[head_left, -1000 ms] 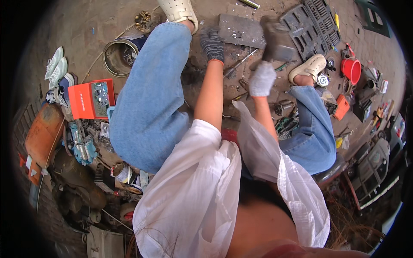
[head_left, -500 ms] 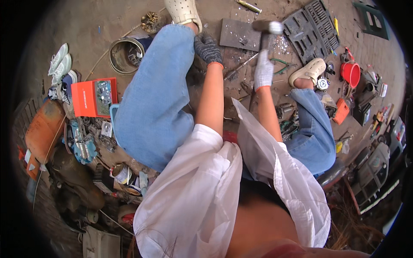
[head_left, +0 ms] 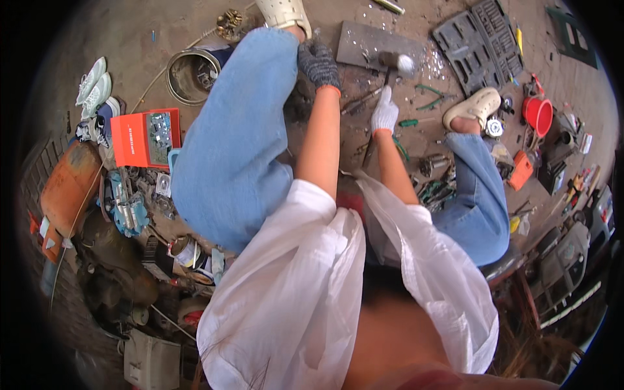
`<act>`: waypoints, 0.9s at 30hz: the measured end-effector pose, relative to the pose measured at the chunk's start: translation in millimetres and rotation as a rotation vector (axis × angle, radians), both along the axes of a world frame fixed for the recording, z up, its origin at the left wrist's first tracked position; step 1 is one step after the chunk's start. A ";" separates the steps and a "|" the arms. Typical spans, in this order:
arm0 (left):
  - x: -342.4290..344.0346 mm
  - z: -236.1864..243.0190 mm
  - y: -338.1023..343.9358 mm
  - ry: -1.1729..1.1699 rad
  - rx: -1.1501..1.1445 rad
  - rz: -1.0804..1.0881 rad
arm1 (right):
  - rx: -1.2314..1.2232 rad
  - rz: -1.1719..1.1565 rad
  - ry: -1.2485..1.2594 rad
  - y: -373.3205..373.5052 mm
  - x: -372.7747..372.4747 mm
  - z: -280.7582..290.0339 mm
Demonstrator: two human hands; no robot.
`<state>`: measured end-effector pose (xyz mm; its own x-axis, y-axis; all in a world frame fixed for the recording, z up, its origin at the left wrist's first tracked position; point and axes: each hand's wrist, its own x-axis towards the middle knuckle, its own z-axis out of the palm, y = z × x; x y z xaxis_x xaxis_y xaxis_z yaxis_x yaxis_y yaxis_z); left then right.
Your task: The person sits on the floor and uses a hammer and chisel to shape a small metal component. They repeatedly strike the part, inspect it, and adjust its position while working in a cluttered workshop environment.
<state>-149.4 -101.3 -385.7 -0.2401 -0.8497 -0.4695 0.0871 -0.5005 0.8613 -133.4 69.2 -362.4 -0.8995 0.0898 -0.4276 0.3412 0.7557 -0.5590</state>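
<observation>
My right hand [head_left: 385, 116], in a white glove with an orange cuff, is wrapped around the handle of a hammer [head_left: 398, 63]. The hammer's head is over the near right part of a flat dark metal plate [head_left: 356, 47] on the ground; whether it touches the plate I cannot tell. Left of that plate, beside my shoe, my left hand [head_left: 318, 65] wears a dark grey glove. Its fingers are curled together, and what they hold, if anything, is hidden. A thin metal rod [head_left: 361, 101] lies between both hands. Green-handled pliers [head_left: 434, 97] rest right of the hammer.
Shiny fragments [head_left: 437, 66] are scattered beside the plate. An open black tool case [head_left: 473, 52] lies far right, near a red bucket [head_left: 538, 116]. To the left stand a metal pail [head_left: 170, 79] and an orange box [head_left: 130, 140] holding a circuit board. A green-handled tool [head_left: 408, 123] lies by my right wrist.
The hammer has come down and nearer to me, and my right hand has moved slightly left and nearer with it. My left hand stays by the shoe. The whole view has shifted a little.
</observation>
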 end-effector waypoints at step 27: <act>8.5 16.0 3.8 -0.260 -0.083 -0.060 | -0.010 -0.037 -0.083 -16.7 -16.9 30.9</act>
